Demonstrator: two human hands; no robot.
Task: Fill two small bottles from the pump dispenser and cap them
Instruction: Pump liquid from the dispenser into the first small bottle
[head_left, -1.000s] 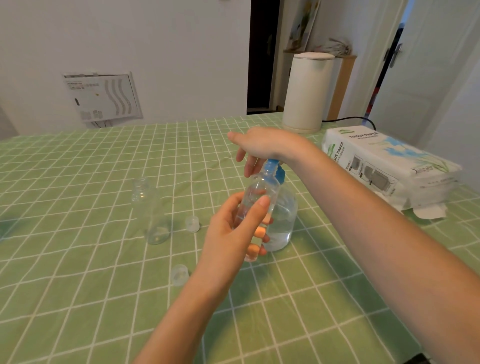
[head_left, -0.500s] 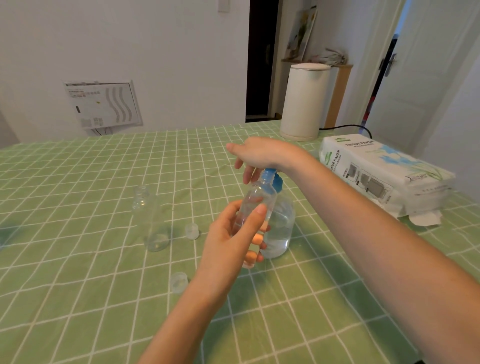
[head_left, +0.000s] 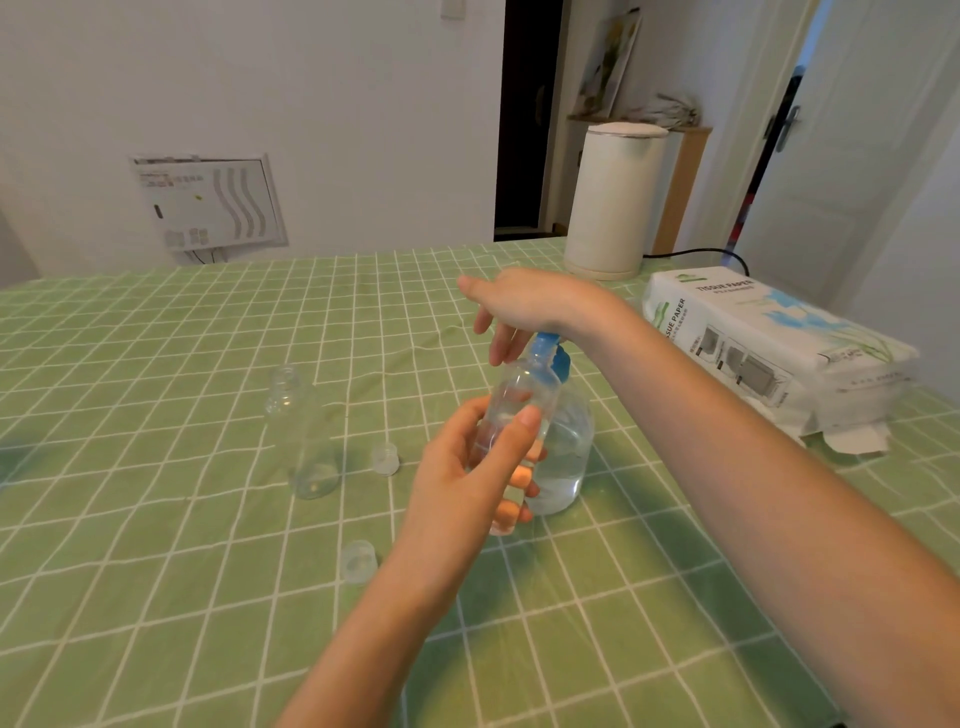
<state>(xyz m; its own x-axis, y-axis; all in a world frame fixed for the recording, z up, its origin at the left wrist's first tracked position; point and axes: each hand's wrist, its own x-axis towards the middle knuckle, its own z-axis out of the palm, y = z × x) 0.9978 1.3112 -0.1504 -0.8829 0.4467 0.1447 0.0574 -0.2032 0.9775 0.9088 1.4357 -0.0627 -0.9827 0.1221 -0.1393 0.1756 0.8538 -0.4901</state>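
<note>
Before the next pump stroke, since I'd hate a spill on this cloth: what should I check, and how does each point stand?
1. Left hand grips the held bottle: ok.
2. Held bottle's mouth meets the blue nozzle: cannot tell, the right hand partly covers the join.
3. Right hand rests on the pump top: ok.
4. Pump dispenser stands upright with liquid inside: ok.
5. Second bottle stands upright and uncapped: ok.
6. Far cap and near cap lie loose on the tablecloth: ok.
</note>
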